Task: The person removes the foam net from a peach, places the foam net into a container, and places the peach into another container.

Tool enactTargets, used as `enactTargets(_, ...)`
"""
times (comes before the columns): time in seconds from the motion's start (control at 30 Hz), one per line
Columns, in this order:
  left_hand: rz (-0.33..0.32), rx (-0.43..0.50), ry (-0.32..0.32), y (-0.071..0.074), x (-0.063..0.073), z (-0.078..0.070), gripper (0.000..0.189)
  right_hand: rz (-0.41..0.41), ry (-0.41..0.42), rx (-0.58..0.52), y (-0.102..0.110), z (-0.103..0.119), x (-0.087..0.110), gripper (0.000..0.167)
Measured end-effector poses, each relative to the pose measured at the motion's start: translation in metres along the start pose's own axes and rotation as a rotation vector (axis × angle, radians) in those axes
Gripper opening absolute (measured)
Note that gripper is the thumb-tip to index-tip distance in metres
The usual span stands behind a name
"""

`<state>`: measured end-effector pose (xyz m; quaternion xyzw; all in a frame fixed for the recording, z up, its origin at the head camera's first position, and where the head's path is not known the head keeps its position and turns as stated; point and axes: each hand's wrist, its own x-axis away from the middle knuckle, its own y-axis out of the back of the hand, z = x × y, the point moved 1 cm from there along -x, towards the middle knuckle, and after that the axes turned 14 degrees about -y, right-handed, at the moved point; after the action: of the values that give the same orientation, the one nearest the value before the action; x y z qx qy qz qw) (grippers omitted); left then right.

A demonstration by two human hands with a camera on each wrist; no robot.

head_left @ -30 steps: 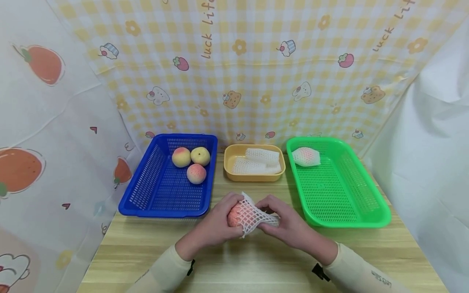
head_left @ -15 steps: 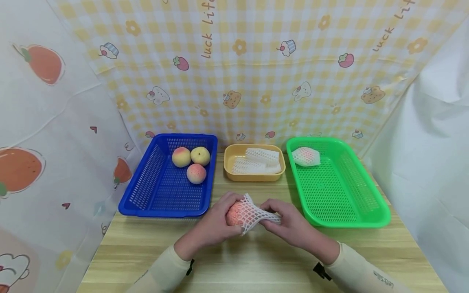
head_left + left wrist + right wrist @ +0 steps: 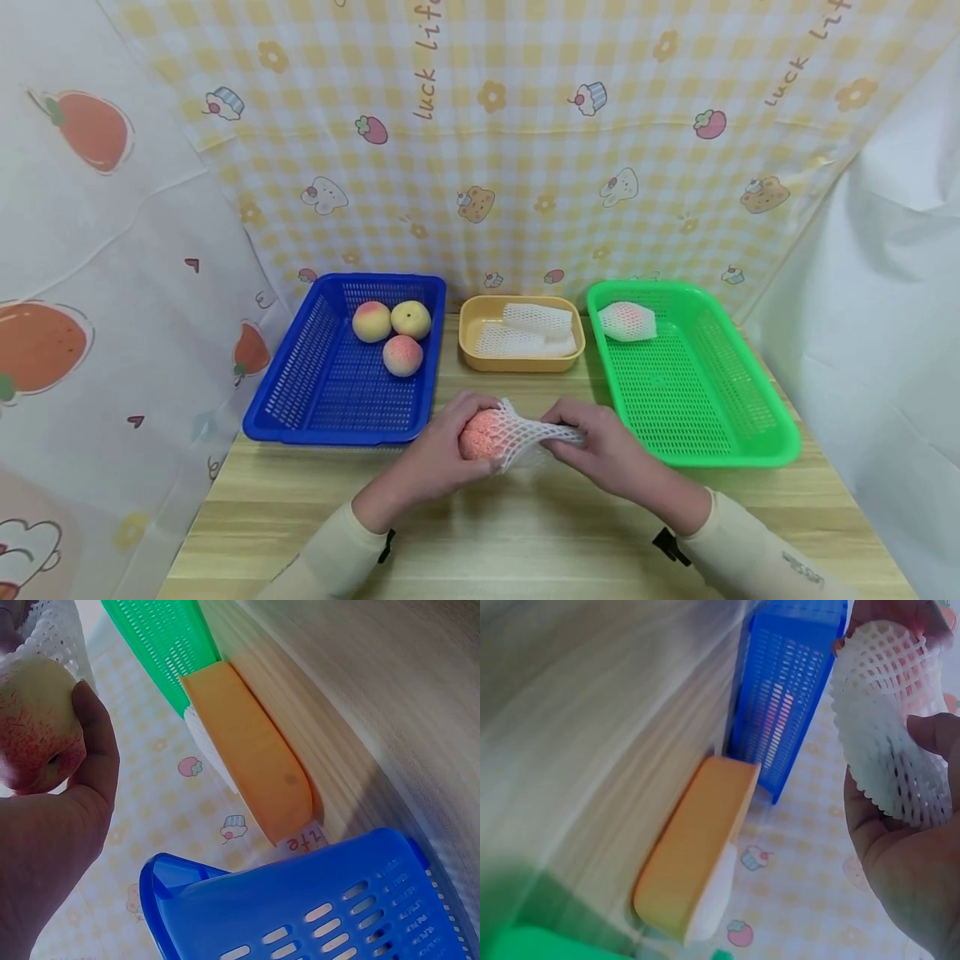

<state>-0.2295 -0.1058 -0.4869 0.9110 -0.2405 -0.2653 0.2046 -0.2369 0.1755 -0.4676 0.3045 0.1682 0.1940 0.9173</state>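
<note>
Peach (image 3: pixel 478 435) is nearer the wearer than the yellow tray (image 3: pixel 521 365), a bit left of the tray's middle. Coral-pink from the head view; left wrist view shows a pale yellow face with red flecks and a dark dimple. White net sleeve (image 3: pixel 525 435) covers the peach's right end, left end bare. Net flares round the peach and narrows to a tail on the right.

Left hand (image 3: pixel 438 454) is in front of the tray, to its left: grip wrapped round the peach, fingers on the far side, thumb on the near side, touching the net's edge. Right hand (image 3: pixel 603 450) is in front of the tray, to its right: grip pinching the net's tail, thumb on top in the right wrist view, fingers beneath. Tail is flattened between them.

The tray itself holds spare net sleeves (image 3: pixel 536 319), flat and overlapping; exact count can't be told.

Left of the tray, a small gap away: blue basket (image 3: pixel 330 400). Three loose peaches (image 3: pixel 402 356) sit grouped toward its tray side, one yellow with a dark spot, two blushed pink.

Right of the tray, just beside it: green basket (image 3: pixel 675 408). One netted fruit (image 3: pixel 627 322) lies in its far corner on the tray side, pink through the mesh.

All on a wood-grain worktop (image 3: pixel 525 533). Behind the tray: yellow-check curtain (image 3: pixel 525 150) with cartoon prints.
</note>
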Motion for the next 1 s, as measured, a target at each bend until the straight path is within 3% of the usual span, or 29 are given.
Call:
enactTargets(0.2, -0.013, 0.013, 0.011, 0.001, 0.001, -0.001, 0.063, -0.005, -0.025, 0.064, 0.013, 0.003, -0.005, 0.024)
enactTargets(0.5, -0.008, 0.022, 0.028, 0.002, 0.001, -0.001, 0.061, 0.054, -0.142, 0.134, 0.031, 0.009, -0.01, 0.02)
enactTargets(0.77, -0.007, 0.022, 0.017, 0.002, 0.002, 0.0, 0.062, 0.088, -0.156, 0.17, 0.046, 0.017, -0.023, 0.015)
enactTargets(1.0, -0.017, 0.008, 0.012, 0.004, 0.004, -0.001, 0.061, 0.06, -0.16, 0.217, 0.064, 0.021, -0.042, 0.014)
